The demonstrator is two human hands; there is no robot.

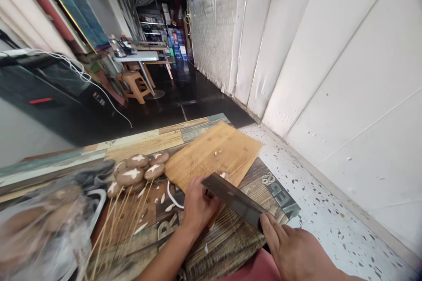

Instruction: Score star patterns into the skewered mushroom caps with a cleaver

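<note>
Right arm comes in from lower right, wrist low. My right hand (290, 241) is closed around the dark handle of a cleaver (235, 197), its broad blade slanting up and left toward my other hand. Left forearm rises from the bottom; my left hand (199, 202) sits at the near edge of the cutting board (211, 149), fingers curled forward behind the blade tip. A pale-cut mushroom (225, 176) shows just past the blade, mostly hidden; cannot tell whether my left fingers grip it.

Left of the board: heaped mushrooms (130, 178), white crosses in the caps, skewers (112, 224) running back toward me. Further left, a clear plastic bag (42, 224) of more mushrooms.

Writing: table covering (217, 250), wood-patterned, bears a large R by my left forearm; V and E at right, neighbouring characters unclear. Blue boxes (178, 41) at the back: lettering too small to read.
</note>
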